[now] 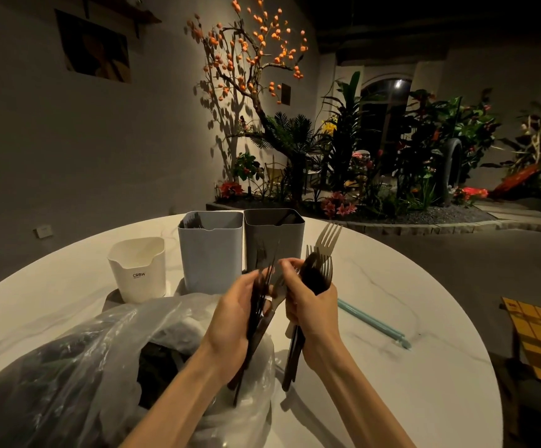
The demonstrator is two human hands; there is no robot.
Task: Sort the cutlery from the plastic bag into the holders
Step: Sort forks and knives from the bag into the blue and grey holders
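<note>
My left hand (233, 321) grips a bunch of dark plastic cutlery (257, 305), handles pointing down over the bag. My right hand (311, 305) holds a second bundle of forks (322, 253), one pale and the others dark, tines up. The two hands touch above the table's middle. The clear plastic bag (101, 367) lies at the front left with dark cutlery inside. Three holders stand behind the hands: a white one (138, 270) on the left, a light blue-grey one (211, 250) with dark cutlery in it, and a dark grey one (274, 236) holding a dark piece.
The round white marble table (392, 302) carries a light blue straw (371, 321) to the right of my hands. A yellow checked object (540, 337) sits off the table's right edge. Plants and a lit tree fill a bed behind the table.
</note>
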